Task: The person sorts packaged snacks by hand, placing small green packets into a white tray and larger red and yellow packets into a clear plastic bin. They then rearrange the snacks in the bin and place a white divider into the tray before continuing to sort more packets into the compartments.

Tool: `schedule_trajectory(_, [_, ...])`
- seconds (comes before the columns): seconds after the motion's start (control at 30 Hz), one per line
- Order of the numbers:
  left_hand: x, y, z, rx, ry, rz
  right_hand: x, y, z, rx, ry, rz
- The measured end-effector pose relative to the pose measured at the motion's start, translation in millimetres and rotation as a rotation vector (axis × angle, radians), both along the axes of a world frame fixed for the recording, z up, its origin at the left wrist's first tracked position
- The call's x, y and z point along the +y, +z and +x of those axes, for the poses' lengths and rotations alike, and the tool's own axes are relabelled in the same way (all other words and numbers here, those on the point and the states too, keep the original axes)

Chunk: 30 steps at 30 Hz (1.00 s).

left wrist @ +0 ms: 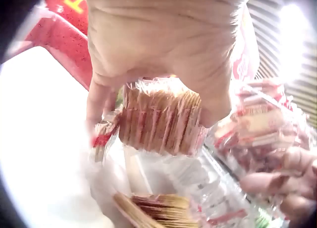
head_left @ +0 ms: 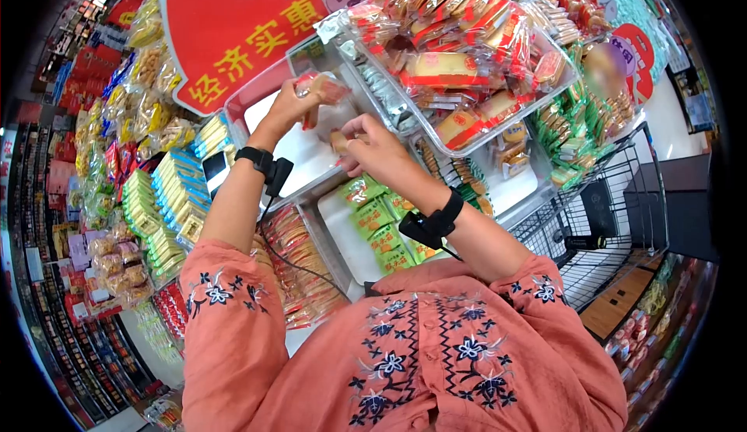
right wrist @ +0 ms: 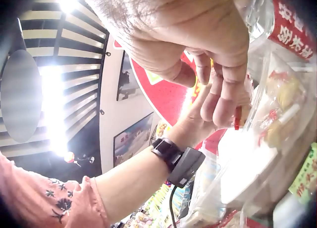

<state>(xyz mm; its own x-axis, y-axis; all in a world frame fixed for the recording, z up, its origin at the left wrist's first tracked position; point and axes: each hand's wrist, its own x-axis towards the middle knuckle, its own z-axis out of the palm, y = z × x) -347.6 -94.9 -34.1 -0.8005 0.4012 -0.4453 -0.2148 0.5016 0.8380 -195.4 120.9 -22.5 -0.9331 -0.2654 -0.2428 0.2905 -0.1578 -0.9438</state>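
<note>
My left hand grips a clear-wrapped stack of thin biscuits with red printing, fingers on one side and thumb on the other. Below the hand is a clear-walled bin with a white bottom. Another tan biscuit stack shows lower down in the left wrist view. Near it in the head view, my right hand hovers over the bin's near side. Its fingers are loosely bent, and no item shows between them in the right wrist view.
A clear bin heaped with red-and-clear wrapped biscuits stands at the right. Green packets lie in a nearer bin. A large red sign rises behind the left hand. A wire shopping cart stands at the right.
</note>
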Motion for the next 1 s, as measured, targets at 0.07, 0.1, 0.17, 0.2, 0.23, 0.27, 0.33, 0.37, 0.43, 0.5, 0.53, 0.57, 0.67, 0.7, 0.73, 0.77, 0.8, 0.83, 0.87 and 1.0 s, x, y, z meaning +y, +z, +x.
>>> schedule_trajectory(0.07, [-1,21,25,0.108,0.099,0.114,2,2,5,0.000,0.019,-0.036])
schedule_trajectory(0.1, [0,28,35,0.138,0.154,0.186,2,7,7,0.006,0.015,-0.039])
schedule_trajectory(0.17, [-10,33,42,0.156,0.200,0.295,4,12,10,0.008,0.011,-0.045])
schedule_trajectory(0.2, [-10,44,48,0.153,0.224,0.342,4,15,11,0.021,0.002,-0.059])
schedule_trajectory(0.23, [-12,55,55,0.150,0.248,0.389,5,17,13,0.035,-0.007,-0.075])
schedule_trajectory(0.27, [-15,67,63,0.148,0.271,0.436,5,20,14,0.049,-0.015,-0.090])
schedule_trajectory(0.33, [-12,94,81,0.160,0.272,0.534,7,31,15,0.067,0.005,-0.085])
schedule_trajectory(0.37, [-9,107,91,0.164,0.269,0.584,8,40,17,0.077,0.022,-0.083])
schedule_trajectory(0.43, [-3,121,107,0.160,0.249,0.683,12,56,20,0.111,0.041,-0.085])
schedule_trajectory(0.5, [6,131,122,0.153,0.227,0.750,14,73,25,0.104,0.055,-0.114])
schedule_trajectory(0.53, [12,135,129,0.148,0.211,0.786,15,81,28,0.103,0.058,-0.126])
schedule_trajectory(0.57, [18,138,135,0.145,0.188,0.837,17,89,32,0.115,0.052,-0.150])
schedule_trajectory(0.67, [39,155,155,0.139,0.156,0.908,27,99,39,0.177,0.005,-0.120])
schedule_trajectory(0.7, [45,157,158,0.137,0.158,0.927,30,106,44,0.179,-0.029,-0.108])
schedule_trajectory(0.73, [50,159,161,0.123,0.134,0.954,34,110,49,0.196,-0.074,-0.085])
schedule_trajectory(0.77, [55,160,164,0.108,0.112,0.980,38,113,55,0.213,-0.118,-0.063])
schedule_trajectory(0.8, [60,162,167,0.092,0.093,1.003,41,115,60,0.226,-0.161,-0.044])
schedule_trajectory(0.83, [66,164,169,0.088,0.085,1.014,45,116,64,0.244,-0.202,-0.038])
schedule_trajectory(0.87, [72,168,171,0.068,0.077,1.025,50,119,69,0.253,-0.207,-0.032])
schedule_trajectory(1.0, [98,178,178,0.004,0.062,1.015,80,123,84,0.294,-0.256,-0.018])
